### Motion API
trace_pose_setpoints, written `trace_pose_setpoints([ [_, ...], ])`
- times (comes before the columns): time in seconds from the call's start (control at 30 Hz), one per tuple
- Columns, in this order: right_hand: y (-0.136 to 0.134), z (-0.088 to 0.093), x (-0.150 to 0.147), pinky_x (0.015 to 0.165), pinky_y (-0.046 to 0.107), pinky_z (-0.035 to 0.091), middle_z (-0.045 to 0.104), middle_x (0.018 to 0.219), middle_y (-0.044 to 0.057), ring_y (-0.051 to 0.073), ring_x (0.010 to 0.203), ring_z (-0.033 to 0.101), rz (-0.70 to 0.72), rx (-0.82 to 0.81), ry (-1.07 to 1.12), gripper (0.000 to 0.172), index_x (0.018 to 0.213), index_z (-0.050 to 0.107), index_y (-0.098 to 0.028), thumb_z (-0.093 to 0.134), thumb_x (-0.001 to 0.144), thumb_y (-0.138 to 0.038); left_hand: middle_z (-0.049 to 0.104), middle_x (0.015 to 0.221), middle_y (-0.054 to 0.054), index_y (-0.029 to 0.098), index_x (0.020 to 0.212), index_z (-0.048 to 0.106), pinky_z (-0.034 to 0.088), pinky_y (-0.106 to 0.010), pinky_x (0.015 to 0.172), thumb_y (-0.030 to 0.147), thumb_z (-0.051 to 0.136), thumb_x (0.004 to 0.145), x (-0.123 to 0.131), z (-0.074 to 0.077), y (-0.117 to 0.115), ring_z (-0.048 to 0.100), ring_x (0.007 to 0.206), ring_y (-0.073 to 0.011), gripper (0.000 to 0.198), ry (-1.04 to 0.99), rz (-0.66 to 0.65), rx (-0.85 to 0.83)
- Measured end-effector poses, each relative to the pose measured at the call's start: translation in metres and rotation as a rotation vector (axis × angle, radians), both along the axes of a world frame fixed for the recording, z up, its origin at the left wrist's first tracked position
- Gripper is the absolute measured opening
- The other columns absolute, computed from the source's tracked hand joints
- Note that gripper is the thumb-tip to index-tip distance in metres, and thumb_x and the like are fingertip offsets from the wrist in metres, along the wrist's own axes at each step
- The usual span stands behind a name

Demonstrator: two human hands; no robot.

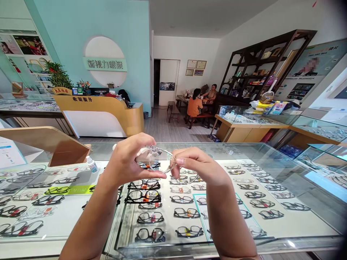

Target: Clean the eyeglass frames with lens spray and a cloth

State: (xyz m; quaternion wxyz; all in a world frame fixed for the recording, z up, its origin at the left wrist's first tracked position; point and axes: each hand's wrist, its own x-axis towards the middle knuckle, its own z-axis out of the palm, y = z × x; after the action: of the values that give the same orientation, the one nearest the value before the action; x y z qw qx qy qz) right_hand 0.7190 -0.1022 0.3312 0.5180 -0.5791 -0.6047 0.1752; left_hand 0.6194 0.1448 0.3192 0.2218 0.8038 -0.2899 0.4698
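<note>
Glasses (163,161), clear: already above the display case (249,151), not set down, left hand (127,156) clamped around the rim, right hand (204,167) pinching the frame.

Spectacles (162,160) are hovering between the hands (127,156) above the table (284,242); rows of frames (187,213) are lying inside it, a bottle (92,165) is standing on the left, and a shelf (300,34) is rising behind, at the right

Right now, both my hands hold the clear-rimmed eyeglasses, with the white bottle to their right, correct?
The side is wrong: the head view shows the white bottle left of the clear-rimmed eyeglasses, which your left hand and right hand hold.
</note>
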Motion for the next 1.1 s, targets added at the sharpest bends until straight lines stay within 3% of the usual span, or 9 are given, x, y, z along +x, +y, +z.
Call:
trace_pose_setpoints([
  [0.27, -0.002, -0.005, -0.011, 0.074, 0.038, 0.048, 0.073, 0.080, 0.003, 0.020, 0.076, 0.065, -0.340, 0.266, -0.061, 0.046, 0.081, 0.079, -0.024, 0.056, 0.111, -0.051, 0.081, 0.093, -0.004, 0.026, 0.107, 0.065, 0.054, -0.030, 0.062, 0.058, 0.106, 0.052, -0.005, 0.000, -0.007, 0.071, 0.068, -0.0181, 0.075, 0.058, 0.066, -0.083],
  [0.4, -0.001, -0.006, -0.014, 0.092, 0.045, 0.053, 0.073, 0.102, 0.005, 0.026, 0.098, 0.067, -0.535, 0.450, -0.138, 0.034, 0.106, 0.076, -0.029, 0.063, 0.104, -0.060, 0.079, 0.098, -0.002, 0.028, 0.111, 0.063, 0.058, -0.031, 0.069, 0.048, 0.110, 0.051, -0.007, -0.003, -0.005, 0.076, 0.078, -0.0203, 0.078, 0.019, 0.094, -0.276],
  [0.47, 0.001, -0.008, -0.013, 0.104, 0.049, 0.052, 0.071, 0.119, 0.007, 0.029, 0.113, 0.066, -0.602, 0.491, -0.183, 0.041, 0.123, 0.070, -0.031, 0.074, 0.096, -0.062, 0.077, 0.101, -0.001, 0.029, 0.114, 0.060, 0.060, -0.031, 0.074, 0.044, 0.109, 0.056, -0.008, -0.004, -0.003, 0.077, 0.085, -0.0209, 0.078, 0.036, 0.083, -0.426],
  [0.6, 0.006, -0.012, -0.012, 0.114, 0.052, 0.050, 0.065, 0.134, 0.009, 0.033, 0.126, 0.063, -0.643, 0.519, -0.283, 0.061, 0.137, 0.061, -0.033, 0.089, 0.086, -0.052, 0.075, 0.101, -0.001, 0.028, 0.115, 0.056, 0.058, -0.029, 0.073, 0.041, 0.108, 0.059, -0.013, -0.004, -0.004, 0.073, 0.085, -0.0186, 0.076, 0.055, 0.072, -0.632],
  [0.93, 0.012, -0.015, -0.016, 0.106, 0.049, 0.052, 0.067, 0.120, 0.005, 0.027, 0.109, 0.065, -0.724, 0.531, -0.209, 0.055, 0.136, 0.064, -0.035, 0.091, 0.088, -0.041, 0.076, 0.104, -0.002, 0.027, 0.115, 0.053, 0.053, -0.027, 0.068, 0.043, 0.102, 0.072, -0.017, -0.003, -0.012, 0.070, 0.078, -0.0164, 0.068, 0.140, 0.126, -0.698],
  [1.1, 0.013, -0.015, -0.014, 0.103, 0.048, 0.052, 0.067, 0.122, 0.005, 0.025, 0.104, 0.063, -0.746, 0.531, -0.218, 0.054, 0.133, 0.065, -0.033, 0.091, 0.086, -0.041, 0.078, 0.106, -0.003, 0.027, 0.116, 0.052, 0.054, -0.028, 0.068, 0.046, 0.103, 0.070, -0.018, -0.001, -0.011, 0.072, 0.082, -0.0191, 0.071, 0.187, 0.109, -0.688],
])
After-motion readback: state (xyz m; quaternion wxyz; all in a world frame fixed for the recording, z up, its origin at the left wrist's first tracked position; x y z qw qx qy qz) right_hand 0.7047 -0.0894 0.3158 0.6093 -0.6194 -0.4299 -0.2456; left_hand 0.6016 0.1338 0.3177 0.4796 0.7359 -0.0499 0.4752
